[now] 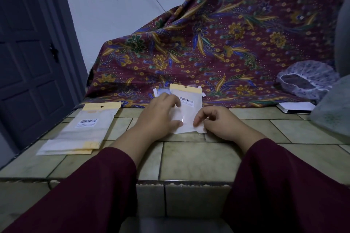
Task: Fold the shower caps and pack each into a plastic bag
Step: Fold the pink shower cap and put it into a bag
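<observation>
A clear plastic bag (189, 108) with a yellow header and a barcode label lies flat on the tiled counter (198, 157). My left hand (159, 117) presses on its left half with the fingers spread flat. My right hand (217, 122) has curled fingers that pinch the bag's lower right corner. A second bag (162, 91) with something bluish inside peeks out behind the first. An unfolded white shower cap (306, 81) with a blue print sits at the far right on the patterned cloth.
A stack of empty yellow-headed bags (83, 128) lies at the left of the counter. A maroon floral cloth (217, 43) drapes the back. A white flat box (295, 108) and a pale plastic-wrapped bundle (333, 108) sit at right. A dark door (28, 53) stands left.
</observation>
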